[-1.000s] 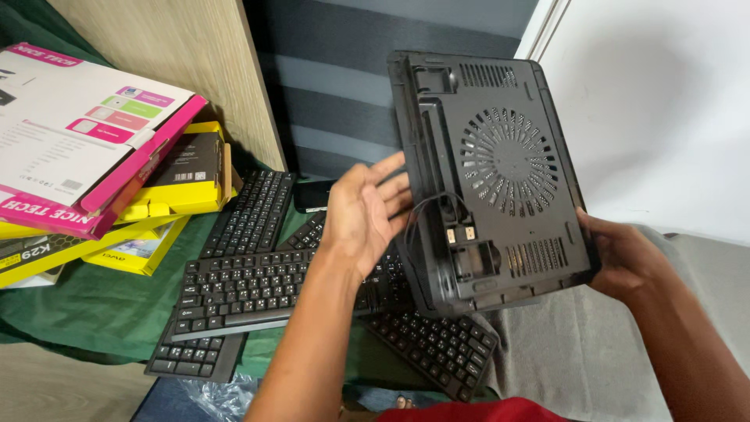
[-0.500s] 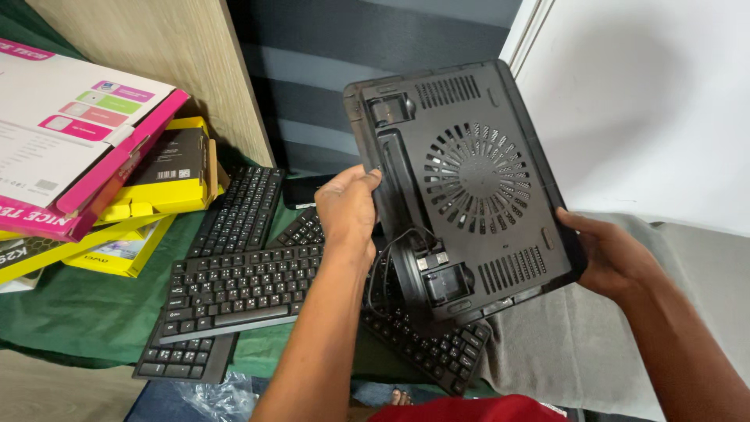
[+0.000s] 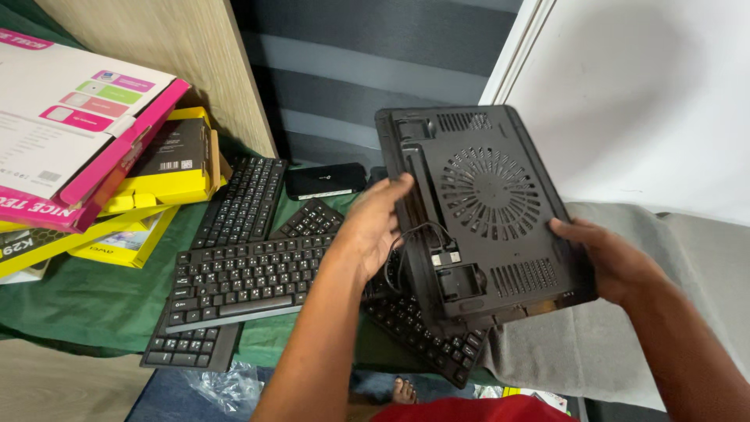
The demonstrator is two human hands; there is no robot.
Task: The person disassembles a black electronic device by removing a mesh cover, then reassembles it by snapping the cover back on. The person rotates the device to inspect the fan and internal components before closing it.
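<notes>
Both hands (image 3: 367, 234) (image 3: 609, 262) are gripping the cooling pad (image 3: 484, 211) | risk: dangling cable (image 3: 414, 238) snagging keyboards (image 3: 242, 273) at tabletop edge

Four black keyboards (image 3: 242, 273), one cooling pad (image 3: 484, 211), three yellow boxes (image 3: 168, 168)

Black keyboards and boxes on green cloth

Several keyboards (image 3: 242, 273) overlap on the green cloth (image 3: 86, 301); yellow boxes (image 3: 168, 168) and a pink-white box (image 3: 70, 133) are stacked left, a small black device (image 3: 324, 180) behind.

A flat white-and-pink box (image 3: 70, 133) lies atop yellow-and-black boxes (image 3: 168, 168) at far left — all stacked on green cloth (image 3: 78, 301).
</notes>
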